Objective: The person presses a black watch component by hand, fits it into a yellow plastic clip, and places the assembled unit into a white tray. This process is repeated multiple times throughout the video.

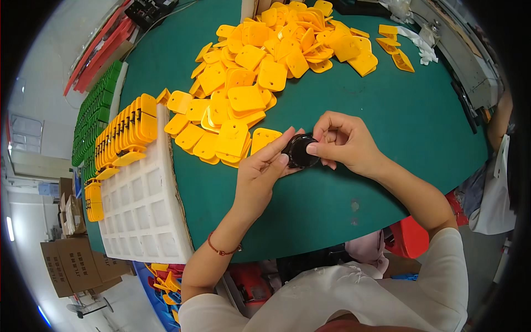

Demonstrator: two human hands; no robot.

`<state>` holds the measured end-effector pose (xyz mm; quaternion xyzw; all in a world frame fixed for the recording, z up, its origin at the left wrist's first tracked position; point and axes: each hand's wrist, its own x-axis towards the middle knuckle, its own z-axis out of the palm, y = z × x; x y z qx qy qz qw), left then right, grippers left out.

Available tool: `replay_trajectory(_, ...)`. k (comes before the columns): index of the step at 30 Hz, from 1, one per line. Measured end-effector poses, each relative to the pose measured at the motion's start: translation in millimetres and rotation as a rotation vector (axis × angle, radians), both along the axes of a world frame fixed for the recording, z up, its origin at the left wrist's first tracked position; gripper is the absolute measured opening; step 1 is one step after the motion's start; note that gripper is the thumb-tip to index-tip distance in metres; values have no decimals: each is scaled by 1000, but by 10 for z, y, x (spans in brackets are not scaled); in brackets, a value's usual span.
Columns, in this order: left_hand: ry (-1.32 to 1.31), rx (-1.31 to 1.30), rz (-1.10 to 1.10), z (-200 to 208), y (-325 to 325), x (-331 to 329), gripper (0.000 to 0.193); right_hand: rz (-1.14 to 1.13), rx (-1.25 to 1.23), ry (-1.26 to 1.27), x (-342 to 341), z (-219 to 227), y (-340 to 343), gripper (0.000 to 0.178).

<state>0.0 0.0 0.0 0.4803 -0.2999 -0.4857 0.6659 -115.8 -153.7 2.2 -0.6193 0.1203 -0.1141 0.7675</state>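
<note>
Between my two hands is a round black disc-shaped part (301, 151) with a raised rim, held a little above the green table (332, 205). My left hand (263, 169) grips its left side, thumb on the near face and fingers behind. At its right edge my right hand (345, 143) pinches with thumb and bent fingers; the thumb tip lies on the black face. Just left of the disc lies a flat yellow plastic piece (264, 138), partly behind my left fingers. A large heap of similar yellow pieces (260, 61) spreads beyond my hands.
To the left, a white foam tray (145, 213) with square pockets carries a row of yellow clips (127, 130). Green clips (94, 119) stand in rows behind it. Several yellow pieces (395, 50) lie at the far right by a grey machine edge (459, 50). Cardboard boxes (77, 265) are at lower left.
</note>
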Motion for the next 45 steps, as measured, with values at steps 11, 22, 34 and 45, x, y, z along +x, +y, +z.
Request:
replay_trajectory(11,-158,33,55,60,21,-78,44,-46,-139,-25,-5,-37,37,22)
replay_trajectory(22,-195,-97,82,27,-16,-121,33,-122,-527,-110,-3,-7,46,25)
replay_trajectory(34,-736,-136,61,112,50,-154,32,52,-916,-503,-52,-17,29,20)
replay_trajectory(45,-702,-123,63,132,46,-181,33,32,-837,-506,-82,-34,47,20)
